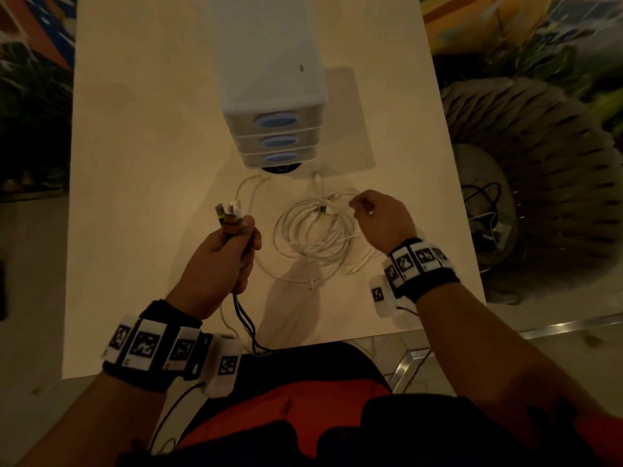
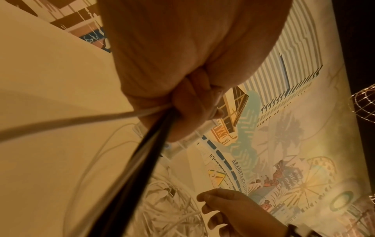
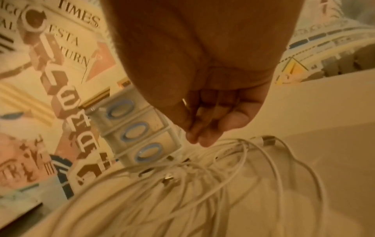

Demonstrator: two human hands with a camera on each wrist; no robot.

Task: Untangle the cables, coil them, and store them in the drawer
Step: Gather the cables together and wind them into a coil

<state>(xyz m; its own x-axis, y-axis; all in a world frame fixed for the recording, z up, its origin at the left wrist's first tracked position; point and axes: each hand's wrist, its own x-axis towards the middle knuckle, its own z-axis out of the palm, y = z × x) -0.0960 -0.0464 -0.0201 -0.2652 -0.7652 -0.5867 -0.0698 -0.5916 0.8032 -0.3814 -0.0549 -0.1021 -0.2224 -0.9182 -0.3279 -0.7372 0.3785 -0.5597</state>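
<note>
**Head view: cable ends gathered, coiling and storing still to do**

Head view shows the left hand point(image 1: 222, 251) fisted around a bundle of cable ends point(image 1: 229, 214), connectors sticking up above the thumb, with dark and white leads point(image 1: 244, 318) trailing from the bottom of the fist over the near edge of the desk point(image 1: 135, 163). The left wrist view confirms the fingers wrapped tight round those leads.

The right hand point(image 1: 382, 215) hovers over the far right side of the white cable pile point(image 1: 313, 230), which lies loosely looped at the middle of the desk, just in front of the drawer unit point(image 1: 273, 129). In the right wrist view its fingers point(image 3: 205, 128) are bunched and half curled just above the strands; I cannot tell whether they pinch one yet.

Judging progress: some connector ends have been collected in one fist, but the white cables remain an overlapping heap with loose ends straying toward the near right edge. No tidy coil is visible, and all three drawers look closed. Untangling seems partway; coiling and storing are still ahead.
</note>
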